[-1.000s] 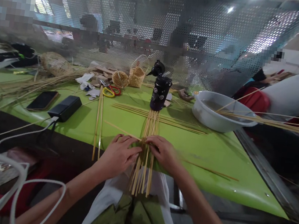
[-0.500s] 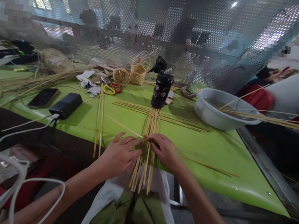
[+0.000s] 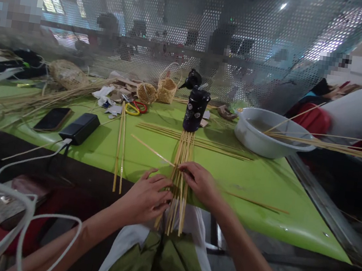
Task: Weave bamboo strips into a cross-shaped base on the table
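Observation:
A bundle of thin bamboo strips point(image 3: 183, 154) lies lengthwise on the green table point(image 3: 262, 183), its far end under a dark bottle point(image 3: 195, 109). My left hand point(image 3: 147, 196) rests on the near part of the bundle with fingers curled, lifting a few strips. My right hand point(image 3: 199, 182) pinches a single loose strip point(image 3: 152, 149) that crosses the bundle at a slant. The strips' near ends hang past the table edge over my lap.
A white basin point(image 3: 268, 134) with water and long strips stands at the right. More strips point(image 3: 194, 139) lie crosswise behind the bundle. A phone point(image 3: 52, 118), power bank point(image 3: 79, 128), scissors point(image 3: 134, 108) and small woven baskets point(image 3: 166, 89) sit at the left and back. Another person sits at the far right.
My left hand has slid back toward the table edge and curled onto the strips. The slanted strip has lifted and shifted a little. My right hand stays on the bundle.

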`<state>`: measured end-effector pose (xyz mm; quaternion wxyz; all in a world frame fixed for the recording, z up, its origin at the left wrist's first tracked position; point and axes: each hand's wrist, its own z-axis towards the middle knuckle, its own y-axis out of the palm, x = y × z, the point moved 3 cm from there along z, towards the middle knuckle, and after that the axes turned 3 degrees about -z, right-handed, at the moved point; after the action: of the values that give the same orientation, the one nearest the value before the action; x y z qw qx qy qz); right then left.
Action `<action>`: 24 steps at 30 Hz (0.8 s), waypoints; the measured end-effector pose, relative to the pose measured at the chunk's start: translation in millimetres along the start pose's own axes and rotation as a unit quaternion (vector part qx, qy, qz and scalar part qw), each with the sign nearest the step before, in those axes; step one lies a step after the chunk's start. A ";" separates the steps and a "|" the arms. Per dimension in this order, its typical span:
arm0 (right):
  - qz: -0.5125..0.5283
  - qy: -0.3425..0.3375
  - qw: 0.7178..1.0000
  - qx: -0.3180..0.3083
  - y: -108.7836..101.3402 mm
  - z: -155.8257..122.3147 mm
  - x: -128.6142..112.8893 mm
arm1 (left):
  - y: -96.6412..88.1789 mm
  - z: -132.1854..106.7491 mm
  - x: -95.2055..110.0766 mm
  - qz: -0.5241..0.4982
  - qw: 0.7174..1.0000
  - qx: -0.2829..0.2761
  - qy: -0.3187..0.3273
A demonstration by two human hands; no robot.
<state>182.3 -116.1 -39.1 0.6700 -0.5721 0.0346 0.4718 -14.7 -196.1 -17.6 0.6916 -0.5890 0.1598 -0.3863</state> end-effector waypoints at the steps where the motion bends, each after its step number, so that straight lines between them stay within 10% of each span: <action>1: 0.002 0.003 1.000 0.001 -0.5 -0.1 -0.2 | 2.6 1.9 0.5 0.007 1.000 0.001 0.000; 24: 0.040 0.051 0.998 0.000 -3.5 1.5 -1.6 | 0.6 24.2 -21.1 -0.111 0.987 0.114 -0.031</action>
<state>183.1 -115.5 -35.1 0.6478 -0.5934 0.0915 0.4689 -11.9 -164.1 -16.9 0.7118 -0.5323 0.0270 -0.4574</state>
